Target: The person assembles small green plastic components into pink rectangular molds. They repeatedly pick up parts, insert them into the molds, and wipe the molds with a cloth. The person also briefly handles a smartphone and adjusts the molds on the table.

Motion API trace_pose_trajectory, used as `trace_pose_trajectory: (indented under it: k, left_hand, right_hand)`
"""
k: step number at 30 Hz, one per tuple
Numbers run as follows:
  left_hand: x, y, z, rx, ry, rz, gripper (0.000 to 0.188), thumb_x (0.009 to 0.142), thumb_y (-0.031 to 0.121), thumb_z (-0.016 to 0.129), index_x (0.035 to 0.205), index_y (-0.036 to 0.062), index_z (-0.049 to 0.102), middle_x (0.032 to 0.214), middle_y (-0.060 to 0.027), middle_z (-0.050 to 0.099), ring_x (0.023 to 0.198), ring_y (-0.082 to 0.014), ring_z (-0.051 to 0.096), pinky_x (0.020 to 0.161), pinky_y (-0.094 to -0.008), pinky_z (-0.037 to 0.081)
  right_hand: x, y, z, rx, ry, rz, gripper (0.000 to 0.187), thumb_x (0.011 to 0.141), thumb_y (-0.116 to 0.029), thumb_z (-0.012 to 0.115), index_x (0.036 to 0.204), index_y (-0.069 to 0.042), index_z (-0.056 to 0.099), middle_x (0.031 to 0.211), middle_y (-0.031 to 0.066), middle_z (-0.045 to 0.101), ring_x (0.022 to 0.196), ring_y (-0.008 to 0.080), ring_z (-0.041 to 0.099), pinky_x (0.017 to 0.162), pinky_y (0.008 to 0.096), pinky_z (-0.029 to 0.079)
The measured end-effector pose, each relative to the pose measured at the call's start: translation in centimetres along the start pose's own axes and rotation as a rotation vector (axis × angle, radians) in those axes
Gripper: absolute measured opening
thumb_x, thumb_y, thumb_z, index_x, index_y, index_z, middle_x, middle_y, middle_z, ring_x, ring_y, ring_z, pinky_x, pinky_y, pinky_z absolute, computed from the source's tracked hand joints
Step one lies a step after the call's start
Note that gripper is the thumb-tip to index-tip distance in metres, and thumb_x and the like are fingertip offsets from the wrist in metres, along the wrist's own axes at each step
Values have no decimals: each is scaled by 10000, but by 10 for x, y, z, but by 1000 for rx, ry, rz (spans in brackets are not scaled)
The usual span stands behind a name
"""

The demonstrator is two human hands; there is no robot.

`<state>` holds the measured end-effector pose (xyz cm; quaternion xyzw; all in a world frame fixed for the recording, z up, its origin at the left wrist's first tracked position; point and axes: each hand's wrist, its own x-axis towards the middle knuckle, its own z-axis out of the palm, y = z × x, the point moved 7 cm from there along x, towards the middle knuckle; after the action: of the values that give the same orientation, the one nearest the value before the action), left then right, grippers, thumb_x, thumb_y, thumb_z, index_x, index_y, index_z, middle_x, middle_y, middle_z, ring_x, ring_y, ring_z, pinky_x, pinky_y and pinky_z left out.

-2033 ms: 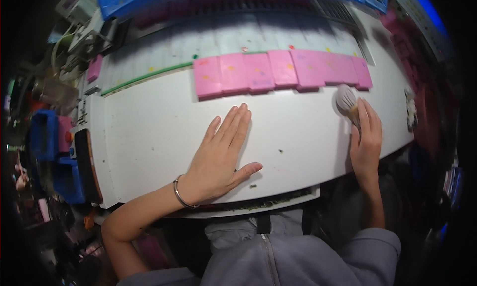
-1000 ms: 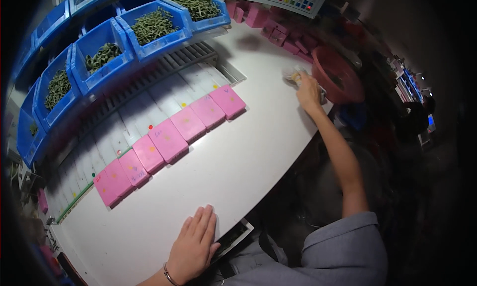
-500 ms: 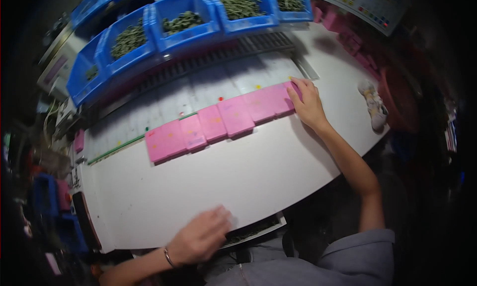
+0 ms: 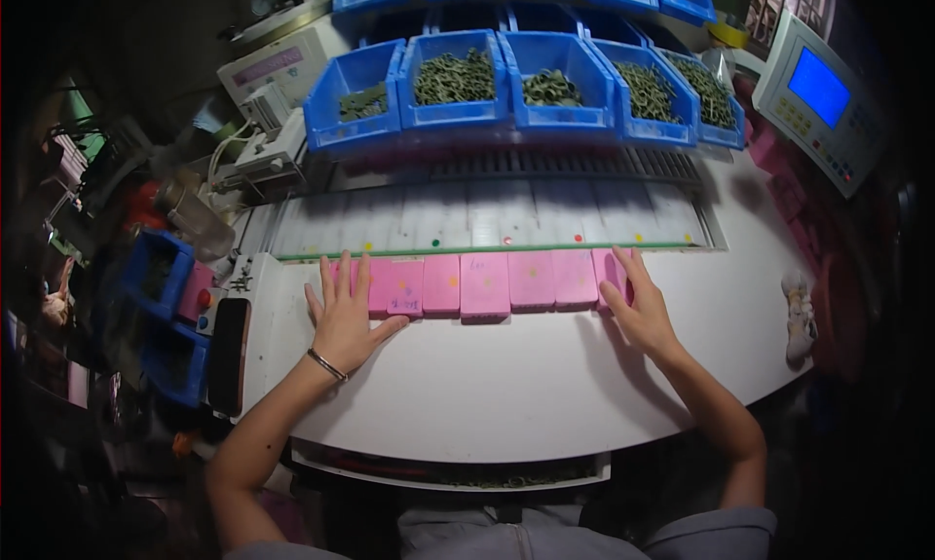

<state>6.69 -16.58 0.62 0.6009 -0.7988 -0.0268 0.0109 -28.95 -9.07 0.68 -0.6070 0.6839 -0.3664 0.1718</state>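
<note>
A row of pink rectangular blocks (image 4: 484, 285) lies side by side on the white tabletop (image 4: 487, 394), against a green strip (image 4: 487, 250). Some carry yellow spots and pen marks. At the left end my left hand (image 4: 346, 321), a bracelet on its wrist, lies with fingers spread over the leftmost block, thumb pointing right along the near edge. My right hand (image 4: 643, 312) rests at the right end, fingers stretched out over the last block and thumb apart on its near part. Behind the strip is a pale slotted panel (image 4: 448, 219) with coloured dots along its near edge.
Blue bins (image 4: 560, 120) of small greenish metal-looking parts stand at the back. A control unit with a blue screen (image 4: 818, 88) is at right, near a whitish bundle (image 4: 799, 317). A dark phone (image 4: 230, 355) lies left. Below the front edge sits a drawer (image 4: 448, 470).
My left hand has moved from near the front edge up onto the row's left end. My right hand stays at the right end. The uneven row looks straighter, and the view has turned.
</note>
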Motion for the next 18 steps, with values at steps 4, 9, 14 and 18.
trace_pose_trajectory:
  k: [4, 9, 14, 18]
  left_hand:
    - [-2, -2, -1, -34, -6, 20, 973, 754, 541, 630, 1433, 21, 166, 1479, -236, 116, 1371, -431, 41, 1024, -655, 94]
    - [-10, -14, 4, -37, 110, 172, 927, 713, 341, 697, 1417, -4, 202, 1460, -231, 184, 1354, -404, 145, 1071, -521, 145]
    - [-6, 2, 11, -22, 42, 96, 910, 753, 296, 652, 1442, 12, 131, 1508, -196, 88, 1381, -392, 80, 1058, -562, 147]
    - [-10, 5, 1, 24, 18, 81, 904, 775, 281, 630, 1450, 15, 90, 1512, -191, 71, 1385, -393, 64, 1057, -567, 143]
  right_hand:
    - [4, 28, -16, 331, -67, 186, 431, 889, -155, 529, 1269, 31, 449, 1315, 248, 445, 1212, 374, 449, 1021, 361, 340]
    - [14, 100, -141, -481, 370, -50, 221, 842, -56, 515, 1034, 28, 583, 1065, 213, 579, 1014, 385, 532, 903, 413, 421]
    - [-30, 223, -296, -993, 614, 444, 209, 784, -86, 584, 970, 8, 608, 1006, 211, 592, 960, 380, 551, 849, 430, 450]
    - [-62, 226, -310, -887, 466, 659, 243, 746, -159, 691, 905, 12, 625, 1024, 203, 613, 987, 365, 572, 839, 446, 472]
